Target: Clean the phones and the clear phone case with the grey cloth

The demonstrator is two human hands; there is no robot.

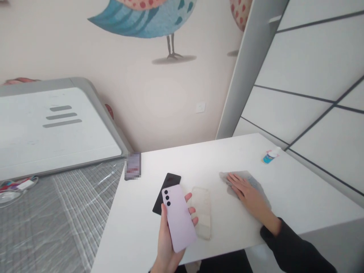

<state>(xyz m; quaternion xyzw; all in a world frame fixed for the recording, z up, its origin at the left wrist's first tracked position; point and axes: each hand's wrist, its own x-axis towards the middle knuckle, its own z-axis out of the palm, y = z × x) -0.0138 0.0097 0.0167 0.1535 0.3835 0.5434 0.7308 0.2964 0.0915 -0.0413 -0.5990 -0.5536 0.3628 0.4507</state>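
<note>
The pale lilac smartphone (179,217), a flat slab with three small dark camera lenses at its upper corner, is held back-side up above the near edge of the white rectangular table (298,189). The left hand (167,242) grips it from below: the thumb lies along the left edge, and the fingertips (191,209) curl round the right edge, clamping the body between them.

Directly beneath and beyond the phone, a flat black rectangular panel (167,185) lies on the table, partly covered by the phone. Just beside the phone on its right, a translucent, clear soft phone case (202,212) lies flat on the table surface.

The right hand (246,191) rests palm-down on a grey crumpled cloth (256,182), fingers extended and held close together, pressing the cloth against the table. The wrist carries a dark sleeve (290,244).

A small white bottle with a blue label (270,155) lies on the far right of the table, well apart from both hands. A small dark object (132,165) at the table's left far corner is blurred.
</note>
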